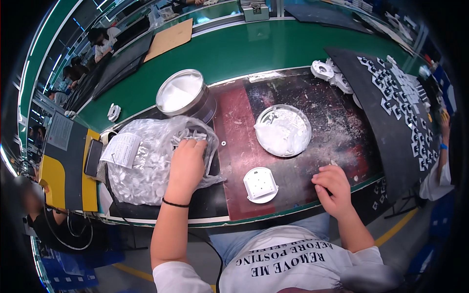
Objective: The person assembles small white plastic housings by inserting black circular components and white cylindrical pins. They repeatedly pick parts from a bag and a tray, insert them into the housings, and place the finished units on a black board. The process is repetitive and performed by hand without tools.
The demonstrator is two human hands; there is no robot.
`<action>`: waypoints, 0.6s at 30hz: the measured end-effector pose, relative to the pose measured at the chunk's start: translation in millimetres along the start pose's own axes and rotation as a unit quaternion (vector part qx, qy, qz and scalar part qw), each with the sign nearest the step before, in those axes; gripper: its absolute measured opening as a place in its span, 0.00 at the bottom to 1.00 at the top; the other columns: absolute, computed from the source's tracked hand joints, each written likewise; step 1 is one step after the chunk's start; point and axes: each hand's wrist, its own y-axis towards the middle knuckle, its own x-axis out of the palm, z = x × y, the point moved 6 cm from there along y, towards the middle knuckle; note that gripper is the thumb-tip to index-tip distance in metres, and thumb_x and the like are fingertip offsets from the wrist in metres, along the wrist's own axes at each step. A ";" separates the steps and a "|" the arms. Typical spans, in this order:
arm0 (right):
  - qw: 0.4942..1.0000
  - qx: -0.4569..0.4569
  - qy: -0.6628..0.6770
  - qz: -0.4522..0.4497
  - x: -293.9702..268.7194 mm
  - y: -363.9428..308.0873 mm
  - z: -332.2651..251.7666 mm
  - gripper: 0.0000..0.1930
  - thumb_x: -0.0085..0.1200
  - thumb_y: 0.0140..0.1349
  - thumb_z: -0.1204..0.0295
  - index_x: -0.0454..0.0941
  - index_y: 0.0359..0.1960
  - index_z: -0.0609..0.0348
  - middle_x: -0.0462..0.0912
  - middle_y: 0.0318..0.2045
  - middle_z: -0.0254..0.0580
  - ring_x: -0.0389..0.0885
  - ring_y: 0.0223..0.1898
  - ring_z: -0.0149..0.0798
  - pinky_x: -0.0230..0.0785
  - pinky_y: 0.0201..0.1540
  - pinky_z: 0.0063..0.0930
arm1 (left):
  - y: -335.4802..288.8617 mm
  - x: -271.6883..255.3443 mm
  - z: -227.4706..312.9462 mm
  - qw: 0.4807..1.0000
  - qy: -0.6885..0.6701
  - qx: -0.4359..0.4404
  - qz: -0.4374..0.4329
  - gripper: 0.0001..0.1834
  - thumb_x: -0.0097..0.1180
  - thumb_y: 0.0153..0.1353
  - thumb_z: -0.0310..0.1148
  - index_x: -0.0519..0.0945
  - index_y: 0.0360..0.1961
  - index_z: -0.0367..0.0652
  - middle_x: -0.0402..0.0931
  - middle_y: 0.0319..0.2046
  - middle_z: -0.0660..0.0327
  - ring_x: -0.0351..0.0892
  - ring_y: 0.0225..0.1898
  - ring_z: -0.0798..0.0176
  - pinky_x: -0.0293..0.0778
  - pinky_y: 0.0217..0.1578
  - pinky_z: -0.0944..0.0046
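My left hand (188,163) reaches into the mouth of a clear plastic bag (151,171), among small white plastic pieces (191,134). Its fingertips are hidden by the pieces and the hand itself, so its grip does not show. My right hand (333,189) hovers by the table's near edge, its fingers loosely bent, the thumb apart and nothing visible in it. Between the hands lies a round white plastic housing (260,184) with a raised flat middle and small holes. Beyond it stands a round metal tin (283,131) with white, paste-like stuff inside.
Behind the bag stands a larger metal can (183,93) with white contents. A black board (391,127) at right bears rows of small white and black parts, beside white housings (328,73). A yellow-grey machine (68,163) stands left. One small white ring (223,143) lies on the mat.
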 end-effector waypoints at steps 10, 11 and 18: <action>1.000 -0.023 0.005 0.013 1.6 11.7 -6.7 0.12 0.58 0.48 0.78 0.79 0.37 0.57 0.80 0.40 0.39 0.75 0.47 0.47 0.66 0.50 0.39 | 4.8 -36.1 7.4 0.920 -0.361 -0.105 0.109 0.06 0.52 0.54 0.19 0.78 0.33 0.38 0.74 0.29 0.58 0.73 0.35 0.61 0.70 0.37 0.66; 0.999 -0.019 0.021 0.014 3.3 17.6 -11.2 0.13 0.59 0.48 0.77 0.79 0.38 0.57 0.80 0.41 0.39 0.74 0.47 0.47 0.66 0.50 0.39 | 3.1 -39.0 26.6 0.875 -0.462 -0.104 0.100 0.07 0.52 0.54 0.18 0.78 0.33 0.38 0.74 0.29 0.59 0.73 0.34 0.62 0.70 0.38 0.67; 0.982 -0.100 0.155 -0.042 25.7 64.9 -55.1 0.16 0.65 0.46 0.73 0.79 0.39 0.54 0.81 0.40 0.38 0.80 0.40 0.46 0.70 0.43 0.35 | -13.8 -46.2 121.9 0.750 -0.660 0.013 0.030 0.05 0.55 0.58 0.23 0.78 0.37 0.37 0.75 0.32 0.59 0.76 0.34 0.67 0.71 0.36 0.69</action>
